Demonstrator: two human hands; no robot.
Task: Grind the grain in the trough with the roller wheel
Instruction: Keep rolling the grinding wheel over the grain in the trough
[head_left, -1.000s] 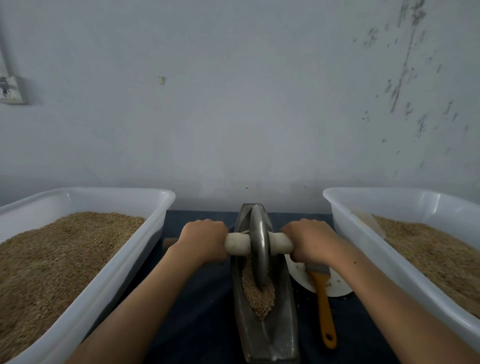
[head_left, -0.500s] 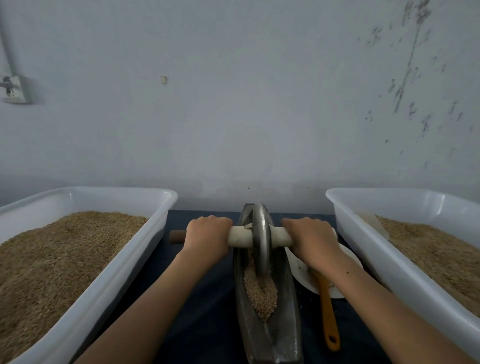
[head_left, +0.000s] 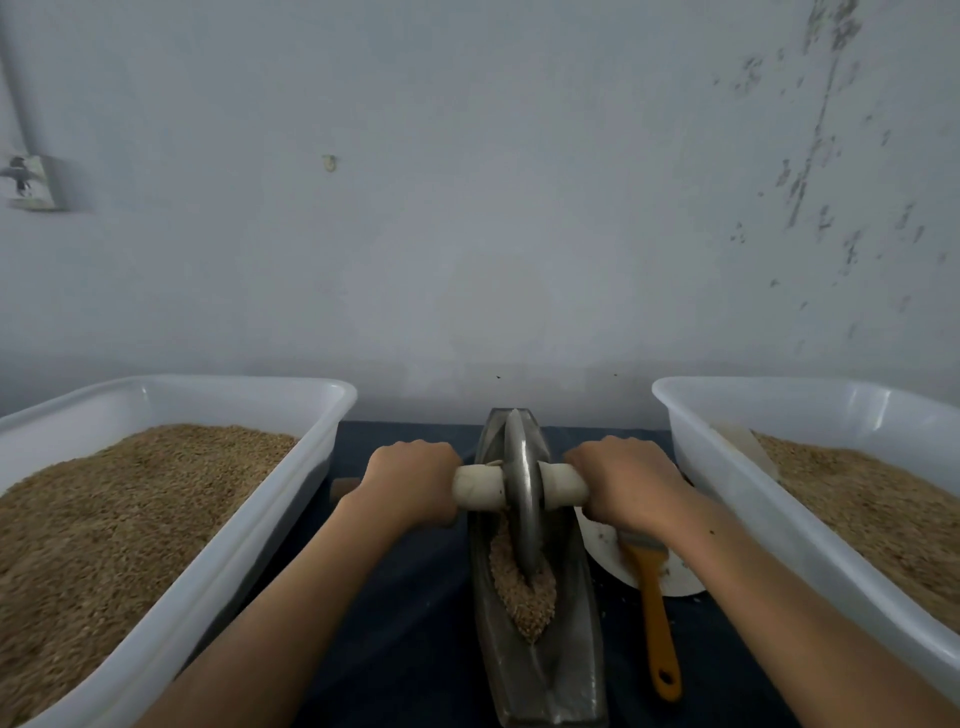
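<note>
Head view: no brand, label or writing can be read anywhere. A dark blue cloth (head_left: 410, 613) covers the work surface, which backs onto a pale grey wall (head_left: 467, 208) with scuffed, flaking marks at 2 o'clock and a small fitting (head_left: 31, 182) at 9 o'clock.

The metal trough (head_left: 545, 670) runs from 6 o'clock toward the centre, with grain (head_left: 524, 592) heaped in its near half. The roller wheel (head_left: 521, 499) stands upright in the trough, its lower edge in the grain. The left hand (head_left: 410, 480) curls round the axle handle (head_left: 480, 486) left of the wheel, the right hand (head_left: 631, 480) round its right side.

A white tub (head_left: 260, 535) of grain sits at 8 o'clock, another tub (head_left: 737, 499) at 4 o'clock. Between trough and right tub lie a white plate (head_left: 608, 561) and an orange-handled brush (head_left: 655, 623).

Compared with half a second ago, the wheel and hands sit about where they were, near the far end.
</note>
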